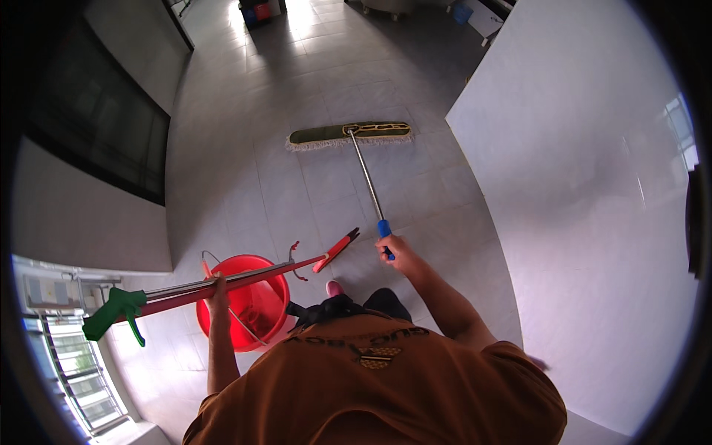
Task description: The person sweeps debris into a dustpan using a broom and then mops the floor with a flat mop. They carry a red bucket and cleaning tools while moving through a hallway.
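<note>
Single view only, no second view to share scene. Head-worn fisheye camera, looks steeply down and forward along tiled floor. Own orange shirt fills lower edge, very near lens. Both forearms enter from below. Dust mop head lies farther ahead, mid-frame. White wall on right bends toward rim; dark vignette around circle.
</note>
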`<state>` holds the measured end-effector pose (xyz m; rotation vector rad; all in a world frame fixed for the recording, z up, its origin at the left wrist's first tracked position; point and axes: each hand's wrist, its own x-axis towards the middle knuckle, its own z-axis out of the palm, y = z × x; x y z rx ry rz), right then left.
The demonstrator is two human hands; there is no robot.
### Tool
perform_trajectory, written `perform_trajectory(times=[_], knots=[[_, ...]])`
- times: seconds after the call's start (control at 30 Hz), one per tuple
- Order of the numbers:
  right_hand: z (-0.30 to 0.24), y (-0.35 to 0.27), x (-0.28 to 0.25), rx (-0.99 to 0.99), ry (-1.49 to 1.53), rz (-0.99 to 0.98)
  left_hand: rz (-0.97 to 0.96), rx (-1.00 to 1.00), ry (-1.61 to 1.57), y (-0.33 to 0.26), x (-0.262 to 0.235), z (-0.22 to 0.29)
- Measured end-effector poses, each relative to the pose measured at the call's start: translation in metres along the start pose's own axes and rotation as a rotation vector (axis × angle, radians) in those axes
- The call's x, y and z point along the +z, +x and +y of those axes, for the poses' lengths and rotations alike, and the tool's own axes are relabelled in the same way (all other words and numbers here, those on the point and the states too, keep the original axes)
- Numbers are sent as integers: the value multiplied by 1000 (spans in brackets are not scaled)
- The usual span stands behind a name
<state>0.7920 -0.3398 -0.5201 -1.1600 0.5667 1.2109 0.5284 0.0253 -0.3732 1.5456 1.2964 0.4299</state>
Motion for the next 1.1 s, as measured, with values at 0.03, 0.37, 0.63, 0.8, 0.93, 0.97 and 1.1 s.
perform_trajectory(times=[0.03,0.37,0.63,0.8,0.93,0.97,1.1], knots=[[-11,10,-2,21,-20,4,2,-1,13,2,14,7],[-126,46,42,42,-47,-4,-10,-35,37,108,54,84],[-210,69,77,6,-167,27,-31,35,-53,165,68,135],[-233,74,69,-17,-185,-10,-16,48,2,166,93,150],[-292,115,77,-16,-208,69,-98,91,40,234,135,173],[-306,130,72,-23,-190,75,-87,53,10,245,156,182],[-346,168,60,-43,-200,105,-67,-4,-47,272,229,227]])
